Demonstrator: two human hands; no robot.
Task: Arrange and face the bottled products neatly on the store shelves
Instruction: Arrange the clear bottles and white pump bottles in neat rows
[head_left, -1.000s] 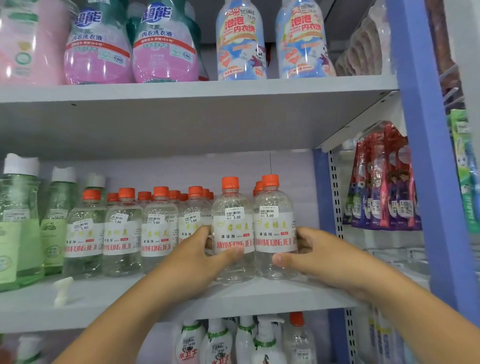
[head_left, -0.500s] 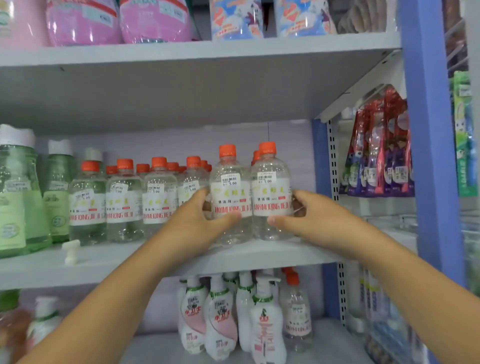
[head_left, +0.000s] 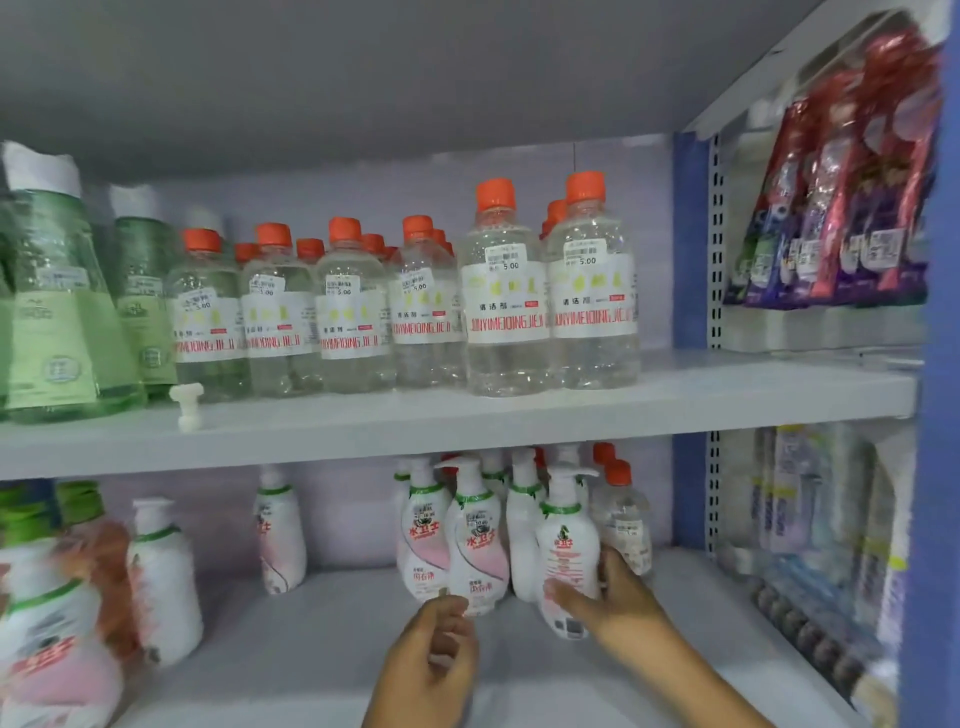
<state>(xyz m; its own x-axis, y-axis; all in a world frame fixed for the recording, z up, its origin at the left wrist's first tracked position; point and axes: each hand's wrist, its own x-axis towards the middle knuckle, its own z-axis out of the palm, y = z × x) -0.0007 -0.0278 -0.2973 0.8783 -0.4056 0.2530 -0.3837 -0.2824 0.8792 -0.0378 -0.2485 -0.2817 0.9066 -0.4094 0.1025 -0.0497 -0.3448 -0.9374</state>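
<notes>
Green bottles (head_left: 62, 306): far left of the upper shelf (head_left: 467, 421), flared translucent plastic with pale green liquid, white caps and green labels.
Loose white cap (head_left: 187, 402): small matte plastic piece lying on the upper shelf just in front of the green bottles.
Clear bottles (head_left: 353, 317): a row across the upper shelf, rounded see-through plastic with ribbed orange screw caps, white wrap labels with red letters and small price stickers; more stand behind them in rows. The two at the right end (head_left: 550, 306) stand further forward than the rest, side by side and touching, labels facing me.
Lower shelf (head_left: 311, 639): smooth pale grey sheet, same as the one above.
Blurred bottles (head_left: 57, 613): far left below, white and pink with green bands, too smeared to read.
White pump bottles (head_left: 457, 540): curvy glossy plastic with green neck bands, pink and white labels, grouped mid-shelf; one stands apart to the left (head_left: 278, 535).
My left hand (head_left: 434, 654): fingers loosely curled, gripping nothing, fingertips just below the front pump bottle.
My right hand (head_left: 608, 597): fingers and thumb wrapped round the lower body of a white pump bottle (head_left: 566, 551), its printed back facing me, at the right of the group.
Small clear bottle (head_left: 623, 519): orange cap, just behind my right hand.
Hanging packs (head_left: 852, 208): crinkly red and purple foil pouches on the right bay.
</notes>
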